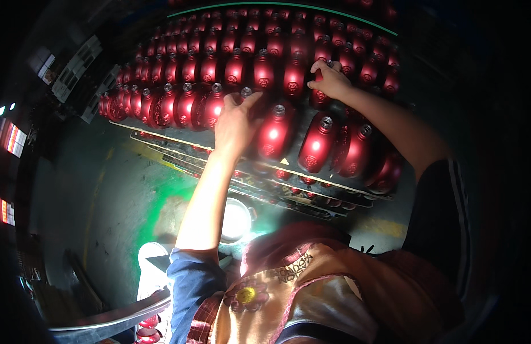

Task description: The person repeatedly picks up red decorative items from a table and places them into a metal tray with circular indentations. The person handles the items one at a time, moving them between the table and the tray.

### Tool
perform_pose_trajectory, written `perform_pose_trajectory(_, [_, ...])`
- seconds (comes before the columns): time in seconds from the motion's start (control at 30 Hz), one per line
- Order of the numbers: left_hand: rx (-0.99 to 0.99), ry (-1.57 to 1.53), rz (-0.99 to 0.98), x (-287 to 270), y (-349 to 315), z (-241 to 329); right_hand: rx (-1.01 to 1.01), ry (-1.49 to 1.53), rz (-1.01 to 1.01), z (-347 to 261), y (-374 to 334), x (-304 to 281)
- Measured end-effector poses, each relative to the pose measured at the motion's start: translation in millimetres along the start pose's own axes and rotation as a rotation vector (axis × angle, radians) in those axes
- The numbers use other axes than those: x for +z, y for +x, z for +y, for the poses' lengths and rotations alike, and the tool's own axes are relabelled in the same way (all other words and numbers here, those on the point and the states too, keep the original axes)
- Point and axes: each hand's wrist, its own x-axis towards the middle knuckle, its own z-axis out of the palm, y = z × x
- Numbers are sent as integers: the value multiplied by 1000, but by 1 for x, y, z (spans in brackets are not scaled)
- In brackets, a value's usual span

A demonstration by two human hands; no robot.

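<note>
Glossy red bottles with clear necks stand upright in rows on a dark rack shelf. My left hand reaches up to the front row, thumb and fingers round the upper part of one red bottle; my palm hides much of its body. Farther back and to the right, my right hand has its fingers curled round the top of another red bottle. Between and below the hands stand a front bottle and a second one at the shelf edge.
Lower shelves under the top one hold more red bottles. On the floor below is a brightly lit round white thing. A curved metal edge and more red pieces are at lower left.
</note>
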Motion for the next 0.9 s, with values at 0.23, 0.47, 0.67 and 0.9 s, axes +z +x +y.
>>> perform_pose_trajectory(0.23, [66, -23, 6, 12, 6, -8, 16, 40, 49, 12, 4, -2])
perform_pose_trajectory(0.47, [76, -122, 55, -28, -4, 14, -229, 72, 179, 13, 2, -48])
perform_pose_trajectory(0.67, [125, -355, 256, -101, -41, 15, -410, 549, 240, -23, -35, -134])
perform_pose_trajectory(0.9, [-314, -1426, 551, -130, -133, -59, -378, 1680, -162, -94, -129, -111])
